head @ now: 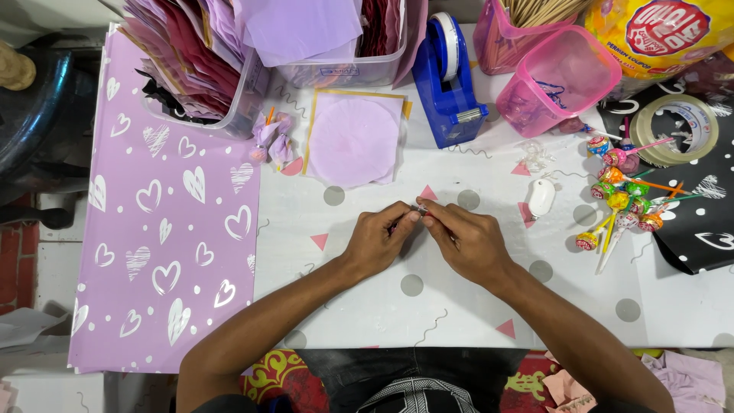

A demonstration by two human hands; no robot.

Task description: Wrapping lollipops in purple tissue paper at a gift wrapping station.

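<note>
Both hands meet at the middle of the white patterned table. The left hand and the right hand pinch one small piece between their fingertips; it is too small to tell what it is, though a thin reddish bit shows beside the right fingers.

Bare tabletop lies around the hands, widest toward six o'clock, down to the near edge. At nine o'clock a lilac sheet with white hearts covers the table's left end. At twelve o'clock a lilac paper round lies near, with a blue tape dispenser just beyond. At two o'clock a small white oval object lies apart from the right hand. At three o'clock, a cluster of lollipops lies well apart, beside a black sheet at the table's right edge.
</note>
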